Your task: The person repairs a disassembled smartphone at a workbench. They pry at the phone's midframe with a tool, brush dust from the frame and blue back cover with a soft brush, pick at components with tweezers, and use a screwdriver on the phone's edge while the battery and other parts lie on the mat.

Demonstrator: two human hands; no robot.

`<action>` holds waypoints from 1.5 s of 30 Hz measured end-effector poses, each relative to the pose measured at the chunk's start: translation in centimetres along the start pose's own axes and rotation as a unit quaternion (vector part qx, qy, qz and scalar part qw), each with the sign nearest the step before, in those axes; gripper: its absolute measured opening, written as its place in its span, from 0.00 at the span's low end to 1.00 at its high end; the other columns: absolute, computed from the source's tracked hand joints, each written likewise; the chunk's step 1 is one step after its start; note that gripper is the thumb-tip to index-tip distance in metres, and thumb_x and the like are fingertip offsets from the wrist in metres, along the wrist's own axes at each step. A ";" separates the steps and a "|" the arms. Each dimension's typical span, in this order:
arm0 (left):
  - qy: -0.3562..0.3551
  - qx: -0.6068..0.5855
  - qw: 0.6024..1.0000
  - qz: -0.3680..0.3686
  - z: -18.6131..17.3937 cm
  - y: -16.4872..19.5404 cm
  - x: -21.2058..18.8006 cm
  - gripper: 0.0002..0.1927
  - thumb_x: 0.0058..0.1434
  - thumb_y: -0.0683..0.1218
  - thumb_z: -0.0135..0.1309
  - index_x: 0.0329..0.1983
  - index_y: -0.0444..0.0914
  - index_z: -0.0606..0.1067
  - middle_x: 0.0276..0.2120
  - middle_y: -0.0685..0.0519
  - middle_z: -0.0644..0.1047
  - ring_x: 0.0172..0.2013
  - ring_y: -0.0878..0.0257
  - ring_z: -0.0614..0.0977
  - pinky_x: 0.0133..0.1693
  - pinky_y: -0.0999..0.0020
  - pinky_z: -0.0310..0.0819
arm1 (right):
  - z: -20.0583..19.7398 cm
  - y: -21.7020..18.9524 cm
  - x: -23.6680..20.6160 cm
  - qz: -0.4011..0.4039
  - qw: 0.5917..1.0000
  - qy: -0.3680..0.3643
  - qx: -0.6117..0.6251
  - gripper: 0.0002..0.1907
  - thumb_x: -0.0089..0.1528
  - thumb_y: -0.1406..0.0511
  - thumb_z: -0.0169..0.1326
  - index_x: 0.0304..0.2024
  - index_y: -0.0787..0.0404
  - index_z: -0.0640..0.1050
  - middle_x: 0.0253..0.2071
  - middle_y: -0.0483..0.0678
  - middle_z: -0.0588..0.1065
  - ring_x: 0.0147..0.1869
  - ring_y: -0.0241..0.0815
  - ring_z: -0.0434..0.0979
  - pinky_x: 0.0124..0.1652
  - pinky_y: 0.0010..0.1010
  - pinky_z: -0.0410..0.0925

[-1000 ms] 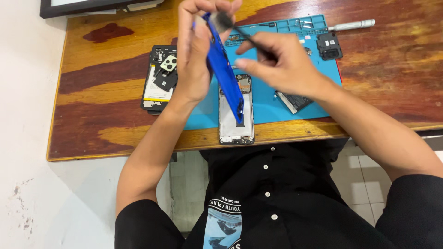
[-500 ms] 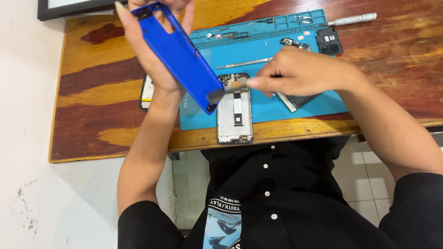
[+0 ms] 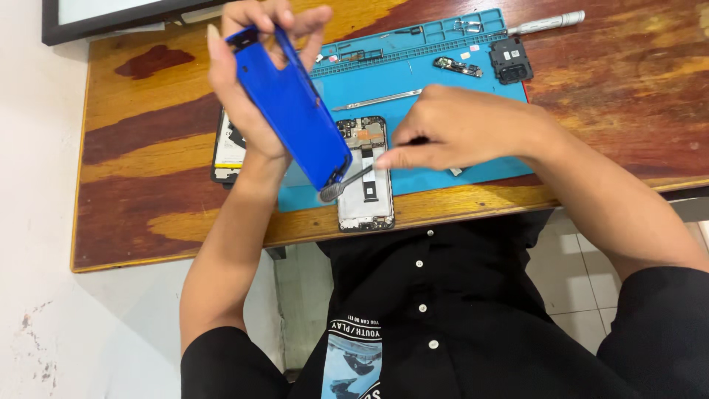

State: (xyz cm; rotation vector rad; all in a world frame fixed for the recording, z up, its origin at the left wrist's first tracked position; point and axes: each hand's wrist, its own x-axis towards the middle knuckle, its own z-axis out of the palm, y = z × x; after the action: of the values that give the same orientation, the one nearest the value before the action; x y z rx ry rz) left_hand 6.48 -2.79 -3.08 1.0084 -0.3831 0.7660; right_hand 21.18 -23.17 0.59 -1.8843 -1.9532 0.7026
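Blue phone back cover [image 3: 292, 111] held up above the wooden table [image 3: 148, 192], tilted, lower end toward the person. Left hand [image 3: 247, 74] closed around its upper part, fingers wrapped over the top edge. Right hand [image 3: 458, 129] pinched shut on a thin metal tool [image 3: 347, 183], tip touching the cover's lower corner. Opened phone [image 3: 364, 177] lies below on the blue mat [image 3: 443, 96]; a second phone [image 3: 227, 151] lies left of the mat.
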 end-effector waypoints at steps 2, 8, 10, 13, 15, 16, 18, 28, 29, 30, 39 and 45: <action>-0.008 0.011 1.000 0.007 -0.1 0.7 0.3 0.27 0.77 0.66 0.34 0.48 0.38 0.65 0.47 0.46 0.73 0.56 0.48 0.81 0.60 0.55 0.72 | -1.0 0.7 -0.5 -0.070 0.994 0.066 -0.047 0.28 0.67 0.51 0.54 0.19 0.64 0.79 0.10 0.49 0.65 0.14 0.46 0.64 0.20 0.37 0.60; -0.016 0.058 0.998 -0.014 -0.7 1.7 0.7 0.31 0.74 0.68 0.29 0.52 0.38 0.67 0.49 0.42 0.76 0.52 0.48 0.83 0.54 0.56 0.79 | -3.2 5.9 -1.8 0.044 0.949 0.290 -0.114 0.19 0.76 0.57 0.55 0.40 0.66 0.81 0.22 0.51 0.72 0.24 0.46 0.73 0.26 0.37 0.64; -0.006 0.100 0.994 -0.045 -1.3 1.6 1.0 0.33 0.75 0.69 0.28 0.52 0.38 0.67 0.49 0.39 0.77 0.45 0.51 0.83 0.44 0.59 0.79 | -3.2 7.6 -1.7 0.006 0.929 0.302 -0.212 0.17 0.74 0.58 0.59 0.42 0.67 0.81 0.27 0.53 0.76 0.30 0.49 0.76 0.31 0.37 0.68; -0.007 0.126 0.991 -0.043 -2.3 1.4 1.8 0.33 0.77 0.69 0.29 0.52 0.36 0.68 0.48 0.35 0.79 0.37 0.54 0.81 0.41 0.61 0.77 | -2.5 8.2 -0.6 -0.055 0.913 0.320 -0.247 0.17 0.72 0.57 0.62 0.44 0.67 0.80 0.32 0.55 0.79 0.36 0.51 0.80 0.37 0.38 0.72; 0.032 0.098 0.994 -0.039 -2.8 1.4 1.9 0.34 0.76 0.69 0.29 0.53 0.35 0.69 0.47 0.35 0.79 0.34 0.54 0.81 0.38 0.61 0.76 | -2.2 7.4 -0.1 -0.058 0.932 0.294 -0.206 0.17 0.69 0.56 0.63 0.46 0.65 0.80 0.31 0.55 0.79 0.35 0.51 0.81 0.36 0.38 0.72; 0.073 0.068 0.994 -0.046 -2.9 1.7 2.0 0.35 0.74 0.68 0.29 0.54 0.34 0.70 0.45 0.36 0.79 0.33 0.53 0.81 0.34 0.61 0.76 | -1.7 6.6 0.3 -0.039 0.949 0.262 -0.170 0.18 0.67 0.56 0.64 0.47 0.64 0.81 0.28 0.54 0.79 0.32 0.50 0.81 0.33 0.38 0.71; 0.127 0.034 0.990 -0.047 -3.0 2.4 2.3 0.36 0.70 0.68 0.29 0.54 0.34 0.71 0.43 0.37 0.80 0.32 0.52 0.81 0.30 0.60 0.76 | -0.9 4.9 1.1 -0.043 0.978 0.179 -0.094 0.19 0.63 0.55 0.62 0.50 0.59 0.82 0.24 0.52 0.78 0.25 0.48 0.80 0.28 0.37 0.70; 0.138 0.021 0.990 -0.023 -2.1 4.1 2.7 0.35 0.70 0.68 0.29 0.52 0.35 0.72 0.40 0.40 0.80 0.29 0.54 0.81 0.26 0.63 0.74 | 3.2 -0.1 2.4 -0.095 0.967 0.101 -0.213 0.37 0.57 0.37 0.55 0.61 0.47 0.78 0.25 0.55 0.79 0.27 0.59 0.78 0.28 0.46 0.70; 0.132 0.022 0.991 -0.024 -2.2 4.0 2.7 0.36 0.70 0.68 0.29 0.52 0.35 0.72 0.40 0.41 0.79 0.29 0.54 0.81 0.27 0.63 0.74 | 3.2 0.0 2.5 -0.093 0.966 0.095 -0.222 0.38 0.56 0.37 0.54 0.61 0.47 0.78 0.24 0.55 0.79 0.27 0.60 0.78 0.28 0.46 0.70; 0.118 0.039 0.992 -0.028 -2.4 4.0 2.7 0.36 0.72 0.69 0.29 0.52 0.35 0.72 0.40 0.40 0.79 0.30 0.54 0.81 0.29 0.63 0.74 | 3.2 0.0 2.5 -0.089 0.965 0.090 -0.230 0.38 0.56 0.36 0.54 0.62 0.46 0.77 0.24 0.55 0.79 0.27 0.60 0.78 0.29 0.46 0.70; 0.082 0.060 0.989 -0.110 -3.2 2.7 2.7 0.30 0.71 0.67 0.32 0.51 0.39 0.70 0.50 0.33 0.82 0.34 0.49 0.84 0.32 0.62 0.77 | 2.2 1.0 1.6 -0.218 0.957 0.144 -0.125 0.31 0.62 0.39 0.55 0.53 0.54 0.81 0.43 0.50 0.83 0.36 0.54 0.83 0.32 0.42 0.72; 0.155 0.093 0.970 -0.160 -2.6 2.1 2.5 0.28 0.69 0.68 0.36 0.52 0.41 0.68 0.51 0.36 0.81 0.41 0.43 0.87 0.38 0.52 0.84 | -3.9 5.3 -1.9 -0.066 0.935 0.282 -0.205 0.19 0.68 0.53 0.62 0.42 0.64 0.81 0.33 0.54 0.78 0.33 0.52 0.78 0.37 0.41 0.71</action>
State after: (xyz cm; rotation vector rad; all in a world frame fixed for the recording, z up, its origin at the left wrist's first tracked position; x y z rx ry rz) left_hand 6.46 1.08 -1.54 1.0720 0.1232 0.6590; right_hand 27.85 -24.58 1.04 -1.8659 -1.8932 -0.2975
